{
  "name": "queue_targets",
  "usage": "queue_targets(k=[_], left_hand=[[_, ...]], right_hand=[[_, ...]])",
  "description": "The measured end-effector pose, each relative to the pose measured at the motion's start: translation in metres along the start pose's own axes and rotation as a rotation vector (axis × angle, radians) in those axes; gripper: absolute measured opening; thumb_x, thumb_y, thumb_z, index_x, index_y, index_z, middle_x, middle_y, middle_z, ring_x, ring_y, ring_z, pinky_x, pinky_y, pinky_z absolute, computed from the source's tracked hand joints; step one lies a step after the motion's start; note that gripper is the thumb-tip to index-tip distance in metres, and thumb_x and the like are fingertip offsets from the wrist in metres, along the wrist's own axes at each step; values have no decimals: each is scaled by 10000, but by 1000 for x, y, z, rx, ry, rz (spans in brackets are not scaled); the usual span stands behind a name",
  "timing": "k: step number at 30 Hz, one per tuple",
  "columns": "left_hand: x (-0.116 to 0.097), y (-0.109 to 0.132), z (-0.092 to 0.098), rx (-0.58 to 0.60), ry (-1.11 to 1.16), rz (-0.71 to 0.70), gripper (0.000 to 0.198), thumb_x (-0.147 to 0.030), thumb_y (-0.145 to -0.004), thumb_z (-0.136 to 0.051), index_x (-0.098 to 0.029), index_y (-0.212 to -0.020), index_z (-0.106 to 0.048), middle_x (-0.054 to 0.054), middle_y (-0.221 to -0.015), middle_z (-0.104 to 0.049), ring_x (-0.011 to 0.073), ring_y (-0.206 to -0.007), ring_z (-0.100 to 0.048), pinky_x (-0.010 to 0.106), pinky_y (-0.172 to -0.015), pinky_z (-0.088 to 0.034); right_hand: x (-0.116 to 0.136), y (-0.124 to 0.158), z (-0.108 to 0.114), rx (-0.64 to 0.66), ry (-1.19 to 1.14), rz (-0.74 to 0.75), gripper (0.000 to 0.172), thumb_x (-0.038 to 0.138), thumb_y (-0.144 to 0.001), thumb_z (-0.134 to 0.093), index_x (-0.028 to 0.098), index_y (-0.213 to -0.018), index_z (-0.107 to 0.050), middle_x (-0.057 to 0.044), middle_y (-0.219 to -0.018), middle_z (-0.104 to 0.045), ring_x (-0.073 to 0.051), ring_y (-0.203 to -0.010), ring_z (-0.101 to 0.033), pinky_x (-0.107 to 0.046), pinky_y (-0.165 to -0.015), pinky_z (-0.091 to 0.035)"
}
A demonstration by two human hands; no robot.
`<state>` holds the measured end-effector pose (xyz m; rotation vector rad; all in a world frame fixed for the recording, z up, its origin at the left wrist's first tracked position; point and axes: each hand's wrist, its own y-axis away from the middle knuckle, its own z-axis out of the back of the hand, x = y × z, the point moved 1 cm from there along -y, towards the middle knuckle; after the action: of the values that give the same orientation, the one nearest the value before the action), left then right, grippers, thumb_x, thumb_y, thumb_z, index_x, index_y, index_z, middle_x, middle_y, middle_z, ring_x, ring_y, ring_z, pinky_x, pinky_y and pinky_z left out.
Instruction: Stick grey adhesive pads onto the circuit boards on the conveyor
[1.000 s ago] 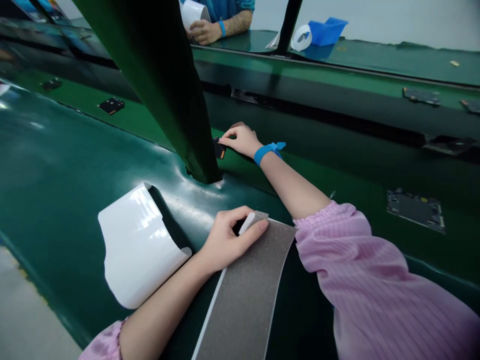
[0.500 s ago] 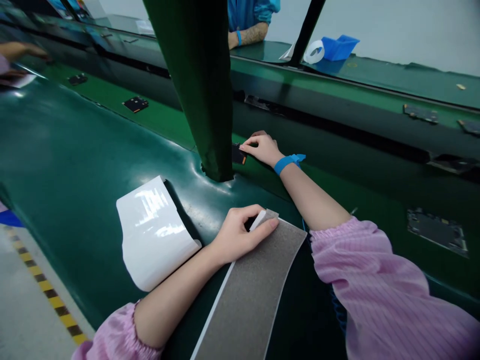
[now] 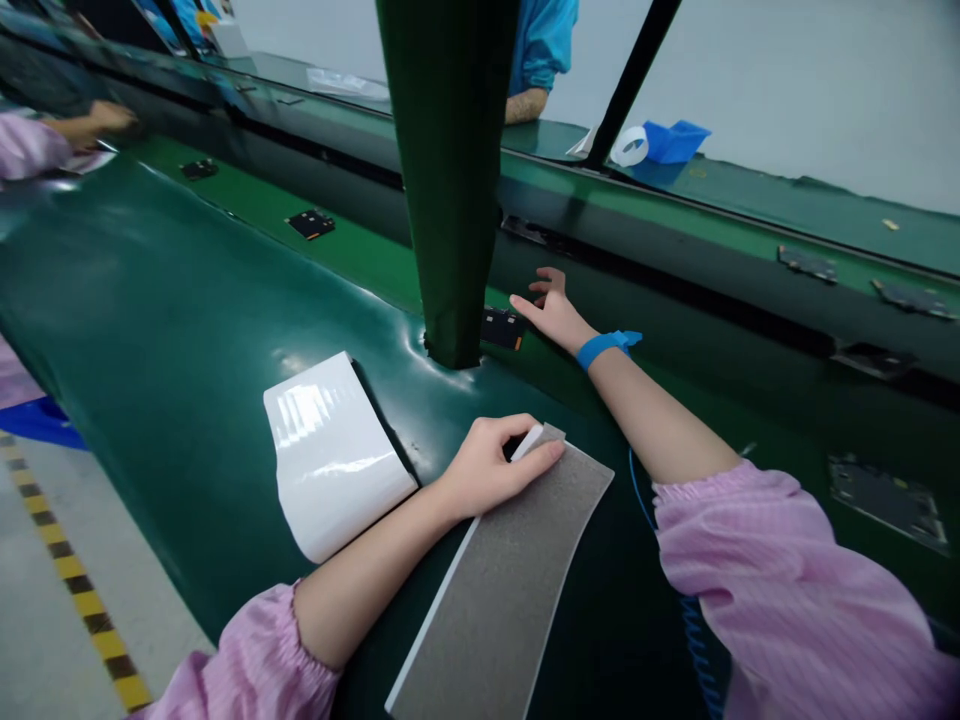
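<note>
My left hand (image 3: 501,462) grips the top end of a long strip (image 3: 510,570), grey-brown on its face with a white edge, its thumb pressed on a small tab. Above the green belt, my right hand (image 3: 553,308) has its fingers apart and holds nothing; a blue wrist strap circles that wrist. Just left of the right hand, a black circuit board (image 3: 501,327) lies on the belt, partly hidden behind the green post. To the left of my left hand, a glossy white sheet (image 3: 337,455) with curled edges rests on the green mat.
A dark green post (image 3: 454,200) rises from the table's edge between me and the belt. More circuit boards (image 3: 310,223) lie along the belt, one large board (image 3: 889,500) at right. Across stand a blue bin (image 3: 675,142) and a white roll (image 3: 629,146). Other people's arms show at far left and opposite.
My right hand has let go of the circuit board and drawn back to the right, fingers opened. My left hand still holds the strip. The view has shifted a little.
</note>
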<state>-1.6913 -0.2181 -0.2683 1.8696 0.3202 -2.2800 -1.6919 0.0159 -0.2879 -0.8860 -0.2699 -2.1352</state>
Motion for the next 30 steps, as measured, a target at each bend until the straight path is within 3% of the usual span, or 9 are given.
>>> queue_targets(k=[3, 5, 10, 16, 18, 20, 22, 24, 30], left_hand=[[-1, 0, 0, 14, 16, -18, 302, -371, -840, -568, -168, -630, -493, -40, -594, -434, 98, -574, -406, 239, -546, -315], [-1, 0, 1, 17, 21, -15, 306, -383, -841, -567, -169, -634, -491, -39, -600, -443, 100, -577, -414, 240, -550, -319], [1, 1, 2, 12, 13, -22, 304, -383, -840, -570, -170, -635, -499, -35, -600, -454, 108, -588, -435, 243, -554, -327], [0, 0, 2, 2, -6, -24, 313, -400, -830, -566, -173, -624, -506, -31, -590, -464, 113, -579, -442, 247, -548, -337], [0, 0, 1, 10, 1, -27, 319, -407, -832, -559, -175, -621, -500, -29, -591, -460, 114, -577, -438, 249, -551, -336], [-1, 0, 1, 26, 5, -33, 314, -401, -839, -549, -176, -625, -498, -26, -604, -465, 116, -586, -443, 251, -561, -338], [-1, 0, 1, 31, 1, -33, 304, -386, -839, -548, -175, -626, -497, -27, -608, -463, 116, -590, -443, 252, -566, -339], [-1, 1, 2, 23, -6, -27, 296, -380, -836, -554, -173, -630, -503, -29, -608, -461, 114, -591, -440, 249, -562, -339], [0, 1, 2, 11, -20, -21, 306, -409, -840, -546, -169, -652, -532, -24, -619, -479, 118, -602, -449, 238, -544, -347]], right_hand=[[17, 4, -4, 105, 43, 215, 1010, 458, -682, -739, 200, -1470, -163, -170, -1329, -522, -333, -1222, -494, -526, -1018, -338], [29, 7, -6, 201, 124, 330, 1072, 382, -639, -778, 184, -1492, -161, -144, -1223, -608, -329, -1161, -555, -500, -999, -374], [40, 14, 12, 198, 105, 330, 1146, 330, -569, -793, 199, -1511, -153, -101, -1078, -643, -297, -978, -637, -439, -865, -499], [-11, 67, 58, -141, -239, 293, 1192, 477, -625, -713, 366, -1488, 102, -78, -1242, -504, -245, -1099, -585, -419, -875, -524], [-37, 88, 72, -189, -248, 215, 1128, 516, -651, -685, 393, -1484, 64, -72, -1220, -513, -259, -1103, -587, -435, -856, -535], [-54, 104, 84, -224, -226, 146, 976, 538, -683, -659, 375, -1480, -120, -83, -1181, -541, -281, -1103, -583, -462, -873, -531], [-58, 110, 92, -244, -223, 123, 776, 552, -712, -635, 338, -1397, -339, -103, -1189, -550, -297, -1125, -569, -483, -914, -516], [-51, 111, 96, -240, -236, 144, 692, 569, -722, -623, 325, -1331, -406, -113, -1245, -538, -304, -1182, -543, -489, -950, -500], [-41, 126, 95, -104, -127, 169, 983, 681, -709, -611, 337, -1452, -67, -159, -1409, -452, -310, -1343, -415, -503, -998, -460]])
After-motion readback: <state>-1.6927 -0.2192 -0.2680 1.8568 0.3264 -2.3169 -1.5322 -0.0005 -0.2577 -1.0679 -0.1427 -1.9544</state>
